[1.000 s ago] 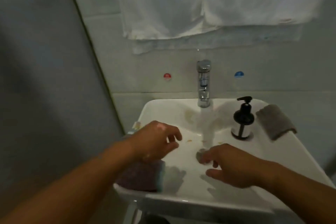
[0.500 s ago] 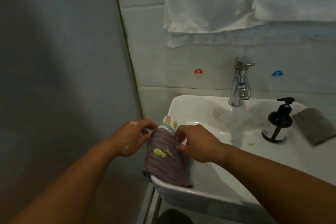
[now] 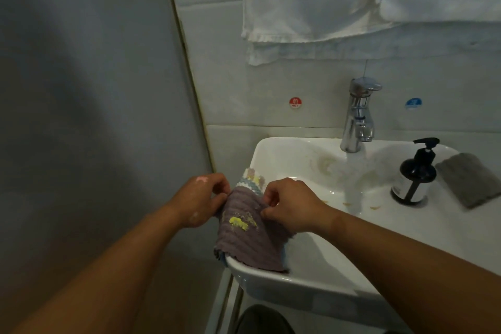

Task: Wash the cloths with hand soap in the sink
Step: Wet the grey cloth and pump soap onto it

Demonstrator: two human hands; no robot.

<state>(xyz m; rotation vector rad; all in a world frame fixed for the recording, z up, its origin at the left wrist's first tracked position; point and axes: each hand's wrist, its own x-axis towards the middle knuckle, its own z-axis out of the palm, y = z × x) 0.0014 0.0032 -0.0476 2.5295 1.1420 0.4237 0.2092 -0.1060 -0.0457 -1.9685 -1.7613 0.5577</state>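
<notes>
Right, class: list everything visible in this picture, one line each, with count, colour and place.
sink: one, white, against the wall
purple cloth: one, yellow smear, over the sink's near-left rim
patterned cloth: one, pale with teal edge, showing behind the purple cloth
grey cloth: one, sink's right rim
soap bottle: one, black, left of the grey cloth
tap: one, chrome, running
towels: at least two, white, hanging above
red sticker: one, left of tap
blue sticker: one, right of tap
left hand: pinches purple cloth
right hand: pinches it too
</notes>
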